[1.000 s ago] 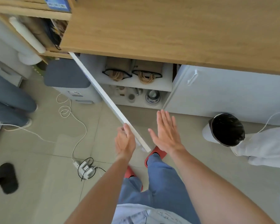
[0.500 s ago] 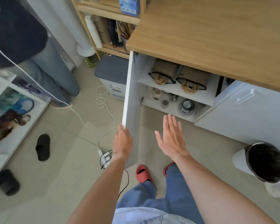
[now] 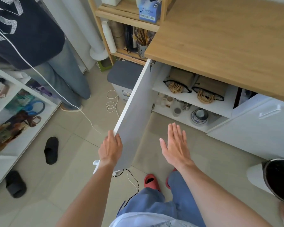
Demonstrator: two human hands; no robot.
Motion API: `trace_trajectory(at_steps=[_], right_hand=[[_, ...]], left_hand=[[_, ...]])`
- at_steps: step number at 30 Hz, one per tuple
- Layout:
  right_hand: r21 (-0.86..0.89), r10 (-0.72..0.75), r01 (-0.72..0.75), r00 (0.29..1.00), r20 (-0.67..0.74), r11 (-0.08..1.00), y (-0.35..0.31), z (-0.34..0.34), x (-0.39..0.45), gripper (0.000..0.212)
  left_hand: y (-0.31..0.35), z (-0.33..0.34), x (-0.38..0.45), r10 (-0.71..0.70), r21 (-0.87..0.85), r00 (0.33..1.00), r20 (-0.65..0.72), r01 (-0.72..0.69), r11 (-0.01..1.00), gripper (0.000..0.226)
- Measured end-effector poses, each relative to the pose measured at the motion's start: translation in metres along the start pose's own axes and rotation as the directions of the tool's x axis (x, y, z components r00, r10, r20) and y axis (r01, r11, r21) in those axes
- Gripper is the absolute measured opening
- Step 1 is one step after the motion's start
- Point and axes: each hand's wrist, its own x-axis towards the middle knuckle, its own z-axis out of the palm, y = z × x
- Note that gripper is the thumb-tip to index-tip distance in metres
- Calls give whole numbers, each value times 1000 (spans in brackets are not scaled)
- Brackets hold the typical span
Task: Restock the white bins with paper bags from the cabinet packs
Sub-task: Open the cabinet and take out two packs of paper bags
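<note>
**Cabinet door swung wide, packs now in reach**

Swinging outward since a second ago, the white cabinet door (image 3: 134,122) has gone from a thin edge-on sliver to a broad panel turned well away from the opening. The left hand (image 3: 111,149) has travelled with it and grips its free edge, fingers curled over the top of the panel, thumb side hidden behind it. The right hand (image 3: 175,145) has barely changed: flat, fingers straight and close together, touching nothing, hovering just right of the door.

Beyond the right hand's fingertips, on the upper shelf (image 3: 220,104) inside the cabinet, sit two packs of brown paper bags (image 3: 180,79), side by side and touching, their twine handles bunched at the front. Below them, nearer the hand, are small jars and a blue-patterned bowl (image 3: 199,116). No white bins show from here.

This looks like the opening step, with access nearly done and nothing yet taken out. The next move seems to call for the free right hand to reach forward and up past the lower shelf, under the wooden countertop (image 3: 228,38), and close on the nearer pack, while the left either steadies the door or lets go to help. Another person (image 3: 31,30) stands off to the left, well apart.
</note>
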Motion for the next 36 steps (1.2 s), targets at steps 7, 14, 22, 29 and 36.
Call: trace_trajectory(at_steps=[7, 14, 22, 29, 36], right_hand=[[-17, 75, -74, 997, 35, 997, 28, 2, 28, 70], [-47, 139, -137, 989, 55, 990, 85, 15, 105, 70], [-2, 229, -230, 972, -59, 973, 163, 45, 284, 69], [184, 213, -168, 941, -264, 968, 196, 55, 423, 67], [321, 528, -467, 838, -137, 824, 193, 69, 495, 94]], left_hand=[[61, 33, 18, 451, 29, 857, -251, -459, 888, 46], [152, 116, 82, 568, 107, 823, 8, -565, 818, 54], [250, 217, 225, 622, 237, 781, 56, -615, 752, 57], [335, 266, 347, 604, 198, 796, 21, -596, 778, 59], [358, 284, 393, 453, -172, 837, 305, -420, 891, 73]])
